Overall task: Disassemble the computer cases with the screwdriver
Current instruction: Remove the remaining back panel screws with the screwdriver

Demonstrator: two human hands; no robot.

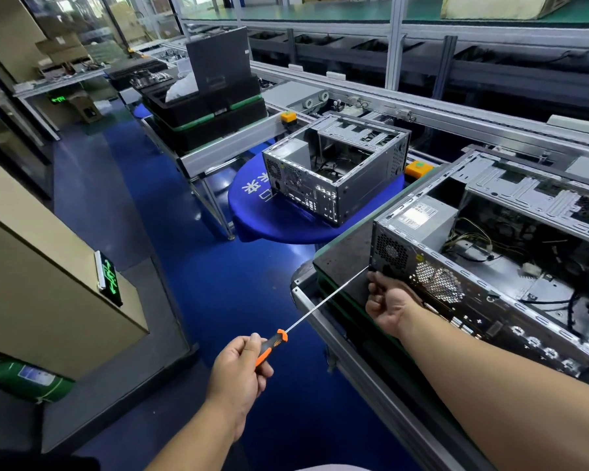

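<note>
An open grey computer case [490, 266] lies on its side on the dark workbench mat [344, 256] at the right. My left hand [238, 372] grips the orange-and-black handle of a long screwdriver [320, 304]. Its thin shaft runs up and right, and the tip touches the case's rear corner below the power supply fan grille. My right hand [386, 300] rests against the rear panel beside that tip, fingers curled; whether it holds anything is hidden. A second open case [337, 168] stands on a round blue table [269, 212] further back.
Stacked black trays [204, 113] with a dark panel leaning on them sit on a conveyor bench at the back left. An aluminium conveyor line [456, 110] runs behind the cases. A beige cabinet [48, 260] stands to the left across the blue floor aisle.
</note>
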